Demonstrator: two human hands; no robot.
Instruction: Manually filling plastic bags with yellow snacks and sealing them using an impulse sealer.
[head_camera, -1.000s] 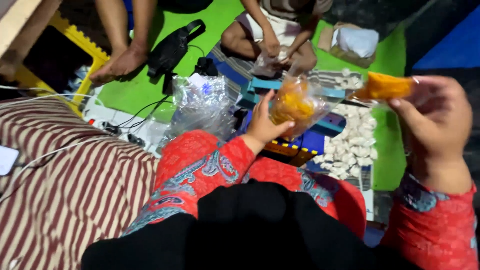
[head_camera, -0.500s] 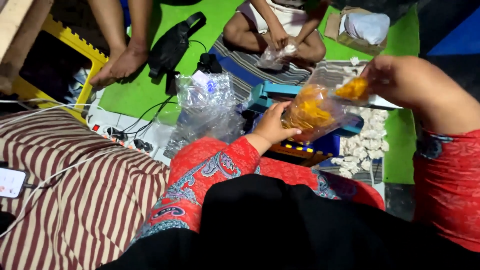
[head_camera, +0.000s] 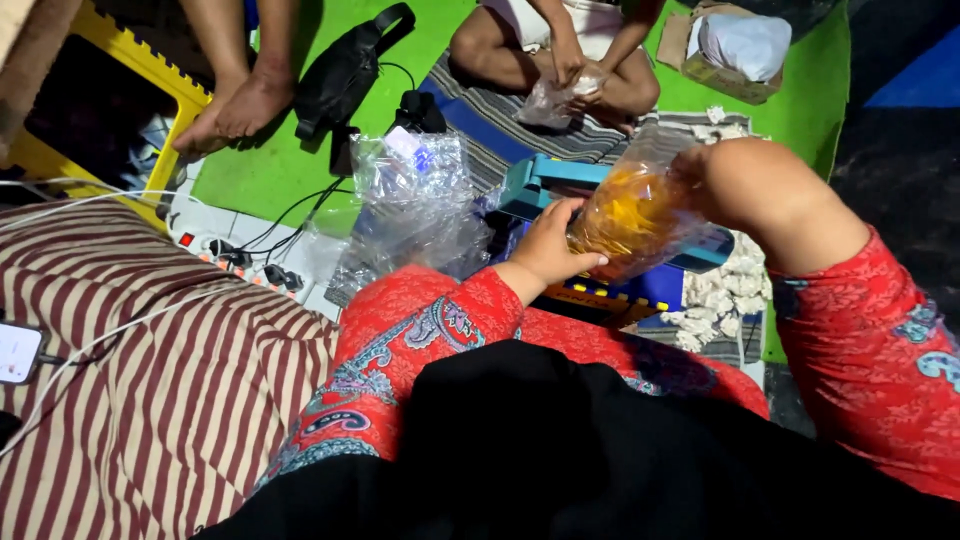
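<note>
My left hand (head_camera: 552, 243) grips the lower side of a clear plastic bag (head_camera: 630, 215) filled with orange snack pieces. My right hand (head_camera: 735, 180) is pushed against the bag's open top, its fingers hidden inside the plastic. Both arms wear red patterned sleeves. The bag hangs just above a blue sealing machine (head_camera: 560, 185) and a small blue box with a yellow edge (head_camera: 640, 290).
A heap of empty clear bags (head_camera: 410, 200) lies left of the machine. White chunks (head_camera: 725, 290) are piled at the right. Another person (head_camera: 560, 50) sits opposite holding a small bag. A power strip (head_camera: 235, 255), a black pouch (head_camera: 345, 65) and a striped cushion (head_camera: 150, 400) lie left.
My right hand, which held an orange piece up at the right, has come left and down into the bag's mouth. My left hand keeps holding the bag.
</note>
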